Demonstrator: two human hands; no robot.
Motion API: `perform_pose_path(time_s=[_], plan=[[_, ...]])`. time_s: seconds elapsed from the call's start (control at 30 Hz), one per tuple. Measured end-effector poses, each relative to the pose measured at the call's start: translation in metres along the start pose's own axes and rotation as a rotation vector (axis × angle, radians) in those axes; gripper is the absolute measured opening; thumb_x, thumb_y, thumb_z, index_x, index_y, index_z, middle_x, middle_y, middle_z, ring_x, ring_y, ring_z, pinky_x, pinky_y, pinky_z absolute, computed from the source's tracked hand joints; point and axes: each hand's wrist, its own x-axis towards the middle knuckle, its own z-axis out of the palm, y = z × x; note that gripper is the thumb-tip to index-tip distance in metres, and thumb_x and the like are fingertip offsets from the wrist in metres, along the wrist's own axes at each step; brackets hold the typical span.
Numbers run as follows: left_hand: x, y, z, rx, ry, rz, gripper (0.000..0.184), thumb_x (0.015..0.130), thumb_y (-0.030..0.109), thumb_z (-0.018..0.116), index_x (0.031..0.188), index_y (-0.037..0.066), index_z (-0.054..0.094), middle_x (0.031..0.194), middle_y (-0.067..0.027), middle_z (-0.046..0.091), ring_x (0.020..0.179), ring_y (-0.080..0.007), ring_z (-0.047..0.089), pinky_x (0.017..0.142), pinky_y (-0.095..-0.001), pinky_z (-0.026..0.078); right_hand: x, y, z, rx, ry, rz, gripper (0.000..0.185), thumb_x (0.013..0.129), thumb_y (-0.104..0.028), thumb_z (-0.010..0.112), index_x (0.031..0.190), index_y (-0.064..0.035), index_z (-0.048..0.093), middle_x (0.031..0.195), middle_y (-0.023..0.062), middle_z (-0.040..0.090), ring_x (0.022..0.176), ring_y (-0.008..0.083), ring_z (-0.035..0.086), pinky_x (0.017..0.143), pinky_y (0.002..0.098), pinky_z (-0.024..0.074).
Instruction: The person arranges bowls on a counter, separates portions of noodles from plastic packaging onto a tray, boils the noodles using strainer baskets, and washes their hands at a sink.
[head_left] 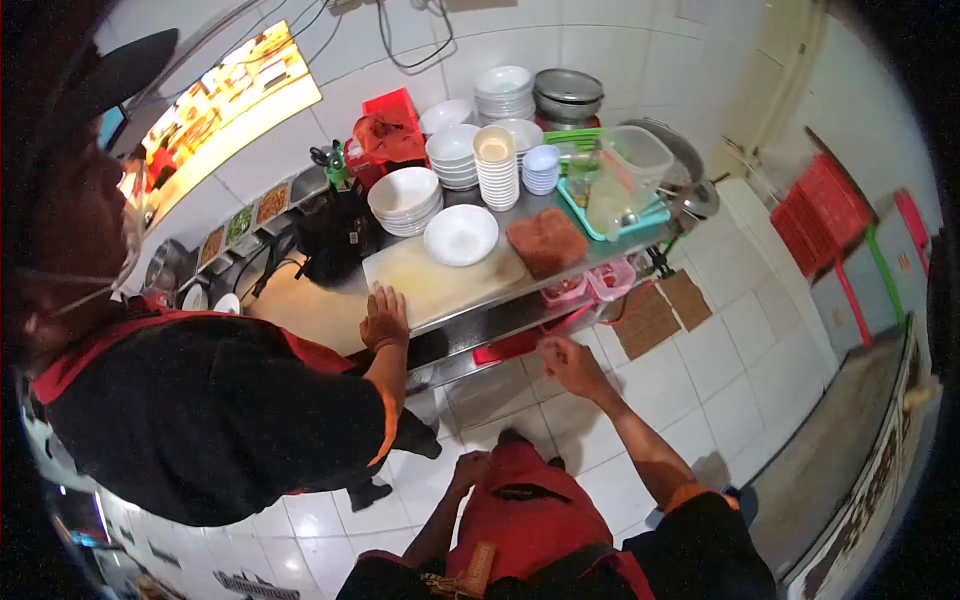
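Note:
My right hand (575, 366) is raised in front of the counter's edge, its fingers curled in loosely; nothing shows in it. Low by the side of my red apron (525, 470) is my left hand (471, 468), closed, with no object visible in it. Both hands are apart from the counter. Nearest on the worktop are a white bowl (461, 236), a folded brown-red cloth (547, 242) and a pale cutting board (440, 285). Pink baskets (611, 278) sit on the shelf below, beyond my right hand.
At left a co-worker (215, 410) rests a hand (384, 318) on the board's edge. Stacked bowls (404, 200), stacked cups (497, 170), a turquoise tray (612, 222) and pots (568, 95) crowd the counter. Flattened cardboard (643, 322) lies on the tiled floor; red dustpans (822, 213) stand right.

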Motion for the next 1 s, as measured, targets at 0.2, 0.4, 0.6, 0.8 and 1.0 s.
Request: perform_pose_path(time_s=[0.2, 0.4, 0.6, 0.8, 1.0], plan=[[0.031, 0.168, 0.038, -0.042, 0.205, 0.239, 0.037, 0.089, 0.03, 0.054, 0.073, -0.002, 0.062, 0.064, -0.0052, 0.06, 0.062, -0.0111, 0.054, 0.056, -0.0258, 0.042, 0.151, 0.004, 0.021, 0.074, -0.186, 0.121, 0.04, 0.087, -0.028, 0.055, 0.113, 0.0026, 0.049, 0.074, 0.012, 0.063, 0.066, 0.0193, 0.064, 0.065, 0.0358, 0.049], [0.124, 0.332, 0.005, -0.265, 0.776, 0.708, 0.024, 0.093, 0.024, 0.05, 0.095, 0.0, 0.057, 0.08, -0.004, 0.059, 0.071, -0.0093, 0.054, 0.057, -0.0225, 0.042, 0.25, 0.026, 0.041, 0.358, -0.155, 0.444, 0.046, 0.091, -0.035, 0.05, 0.122, -0.0055, 0.034, 0.074, 0.0106, 0.059, 0.049, 0.0156, 0.056, 0.044, 0.0283, 0.0467], [0.176, 0.436, -0.044, -0.568, 0.916, 0.617, 0.035, 0.092, 0.023, 0.051, 0.116, -0.002, 0.05, 0.098, -0.0092, 0.057, 0.084, -0.0162, 0.057, 0.068, -0.0268, 0.05, 0.296, 0.085, 0.078, 0.425, -0.295, 0.462, 0.048, 0.09, -0.017, 0.043, 0.129, -0.0046, 0.019, 0.092, 0.0218, 0.057, 0.059, 0.0285, 0.064, 0.047, 0.0378, 0.0556], [0.19, 0.439, -0.085, -0.567, 1.074, 0.592, 0.041, 0.091, 0.02, 0.052, 0.126, 0.002, 0.041, 0.117, -0.0109, 0.048, 0.1, -0.0189, 0.053, 0.078, -0.0305, 0.048, 0.257, 0.077, -0.019, 0.24, -0.295, 0.211, 0.037, 0.086, -0.01, 0.042, 0.119, 0.0054, 0.039, 0.102, 0.0229, 0.054, 0.091, 0.035, 0.059, 0.076, 0.0398, 0.0503], [0.205, 0.484, -0.117, -0.406, 1.003, 0.239, 0.045, 0.091, 0.026, 0.051, 0.127, 0.003, 0.039, 0.121, -0.0087, 0.045, 0.097, -0.0161, 0.05, 0.075, -0.0334, 0.047, 0.242, 0.065, -0.082, 0.194, -0.148, 0.321, 0.036, 0.088, -0.013, 0.042, 0.121, 0.0036, 0.042, 0.115, 0.0185, 0.051, 0.108, 0.028, 0.048, 0.094, 0.0377, 0.0348]])
